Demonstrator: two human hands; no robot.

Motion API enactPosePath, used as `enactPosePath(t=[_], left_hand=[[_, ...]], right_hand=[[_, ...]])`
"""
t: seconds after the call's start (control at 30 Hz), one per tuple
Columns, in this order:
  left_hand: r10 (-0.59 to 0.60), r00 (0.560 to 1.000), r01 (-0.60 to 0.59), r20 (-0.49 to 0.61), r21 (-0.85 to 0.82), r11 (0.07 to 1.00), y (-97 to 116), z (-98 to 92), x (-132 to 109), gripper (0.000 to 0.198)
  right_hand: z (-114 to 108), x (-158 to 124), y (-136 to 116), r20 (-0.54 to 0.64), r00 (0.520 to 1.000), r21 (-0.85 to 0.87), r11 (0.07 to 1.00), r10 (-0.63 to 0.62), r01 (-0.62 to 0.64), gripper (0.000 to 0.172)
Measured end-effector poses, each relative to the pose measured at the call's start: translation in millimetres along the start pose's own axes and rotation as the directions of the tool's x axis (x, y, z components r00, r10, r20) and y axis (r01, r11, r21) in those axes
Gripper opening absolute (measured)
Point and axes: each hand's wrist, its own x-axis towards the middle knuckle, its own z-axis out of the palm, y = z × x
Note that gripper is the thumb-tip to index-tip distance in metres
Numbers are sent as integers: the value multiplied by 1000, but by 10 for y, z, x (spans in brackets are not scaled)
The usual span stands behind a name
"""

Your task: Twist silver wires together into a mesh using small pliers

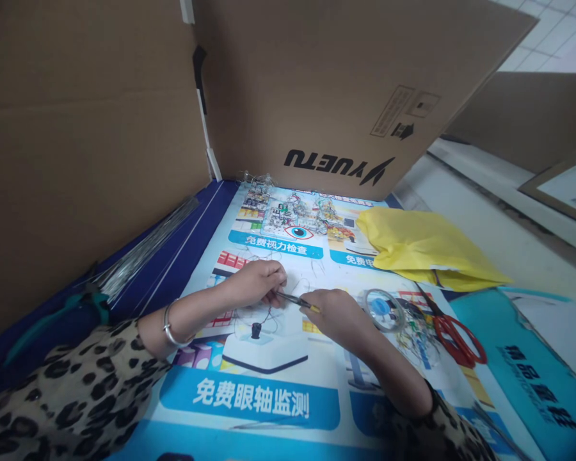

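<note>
My left hand (pixel 259 283) is closed in a pinch, its fingertips at the jaws of a pair of pliers. Thin wire, hard to make out, seems to run from those fingers and loop below them. My right hand (pixel 336 314) is wrapped round the pliers (pixel 294 299), whose metal nose points left and whose yellow grip shows at the fingers. Beneath both hands lies a printed poster sheet (pixel 264 419). A roll of clear tape (pixel 384 310) sits right of my right hand, beside a tangle of thin wires and small coloured pieces (pixel 417 339).
Red-handled scissors (pixel 456 333) and a yellow bag (pixel 427 246) lie at the right. On the left are a bundle of straight wires (pixel 146 253) and teal-handled cutters (pixel 57 320). Wire pieces (pixel 307 211) lie at the back. Cardboard walls (pixel 317 83) enclose the back and left.
</note>
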Motion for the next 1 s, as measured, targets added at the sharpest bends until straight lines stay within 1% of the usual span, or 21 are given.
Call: enactPosePath(t=[0.17, 0.27, 0.37, 0.43, 0.53, 0.63, 0.83, 1.0], left_hand=[[19, 999, -21, 37, 40, 999, 17, -4, 4, 18], [35, 998, -36, 50, 25, 999, 9, -22, 18, 19], [49, 998, -47, 37, -53, 998, -18, -49, 37, 20], [48, 999, -46, 15, -113, 993, -36, -66, 49, 23], [38, 999, -39, -14, -180, 983, -54, -76, 65, 26], [22, 1000, -26, -23, -228, 973, -65, -70, 76, 28], [-2, 1000, -3, -17, -288, 958, -93, -62, 89, 28], [13, 1000, -18, -21, -275, 961, -81, -60, 79, 27]], right_hand=[[-16, -2, 15, 44, 999, 17, 1000, 5, -6, 16], [18, 10, 41, 26, 1000, 30, 999, -18, 17, 15], [85, 32, 61, -68, 996, -19, 998, -59, 58, 17], [140, 47, 72, -164, 982, -111, 991, -92, 74, 19], [221, 65, 94, -289, 942, -254, 962, -172, 98, 22], [283, 74, 120, -365, 900, -340, 934, -236, 107, 22], [332, 77, 144, -442, 841, -426, 898, -310, 108, 23], [345, 79, 153, -447, 832, -439, 891, -328, 115, 23]])
